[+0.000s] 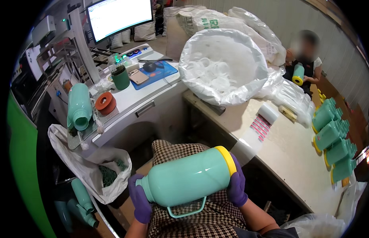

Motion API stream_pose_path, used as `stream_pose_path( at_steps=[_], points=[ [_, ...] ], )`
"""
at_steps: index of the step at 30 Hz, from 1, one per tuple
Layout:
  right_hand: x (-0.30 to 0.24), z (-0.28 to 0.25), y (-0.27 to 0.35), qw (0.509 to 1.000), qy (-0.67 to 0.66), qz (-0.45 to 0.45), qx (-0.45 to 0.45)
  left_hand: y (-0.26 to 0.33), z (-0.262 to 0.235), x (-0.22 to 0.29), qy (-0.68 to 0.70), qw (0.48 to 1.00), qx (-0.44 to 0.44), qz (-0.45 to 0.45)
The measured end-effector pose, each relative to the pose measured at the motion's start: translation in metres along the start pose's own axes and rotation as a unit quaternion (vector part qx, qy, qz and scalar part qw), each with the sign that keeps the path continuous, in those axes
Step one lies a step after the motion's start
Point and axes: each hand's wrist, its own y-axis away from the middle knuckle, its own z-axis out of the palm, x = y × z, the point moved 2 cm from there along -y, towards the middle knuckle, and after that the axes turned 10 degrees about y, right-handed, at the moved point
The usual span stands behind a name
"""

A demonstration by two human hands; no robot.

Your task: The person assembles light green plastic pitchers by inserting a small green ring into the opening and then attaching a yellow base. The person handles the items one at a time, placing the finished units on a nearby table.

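While both hands (188,194) clamp its ends, the green jug (188,178) lies near-horizontal, neck pointing left.

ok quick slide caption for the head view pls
Purple-gloved left hand and right hand hold a mint-green jug sideways over the lap.

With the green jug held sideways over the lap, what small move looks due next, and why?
Probably turn the mint-green jug so its handle comes up. It lies on its side between the gloved left hand at the neck and right hand at the yellow base, handle hanging underneath.
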Motion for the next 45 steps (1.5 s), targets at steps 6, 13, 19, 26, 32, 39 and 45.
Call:
stream_pose_path(
  at_steps=[6, 13, 19, 26, 32, 39, 45],
  points=[
    [-0.008, -0.042, 0.011, 0.978, 0.171, -0.091, 0.082, -0.029, 0.018, 0.041, 0.083, 0.995, -0.016, 0.046],
    [-0.033, -0.055, 0.03, 0.86, 0.45, -0.226, 0.082, -0.039, 0.073, 0.111, -0.13, 0.92, -0.318, 0.188],
    [0.022, -0.157, 0.034, 0.928, -0.002, 0.027, 0.372, -0.024, 0.11, 0.118, 0.033, 0.913, -0.377, 0.152],
    [0.223, -0.29, 0.055, 0.829, 0.272, 0.043, 0.487, 0.0, 0.011, 0.038, -0.051, 0.969, -0.241, 0.007],
    [0.29, -0.389, 0.059, 0.758, 0.451, 0.018, 0.471, 0.043, -0.061, 0.028, -0.202, 0.966, -0.15, -0.064],
    [0.24, -0.391, 0.073, 0.647, 0.599, 0.024, 0.47, 0.113, -0.153, -0.068, -0.174, 0.958, 0.143, -0.176],
    [0.201, -0.364, 0.094, 0.626, 0.624, 0.014, 0.468, 0.118, -0.412, -0.226, 0.08, 0.811, 0.555, -0.165]
  ],
)
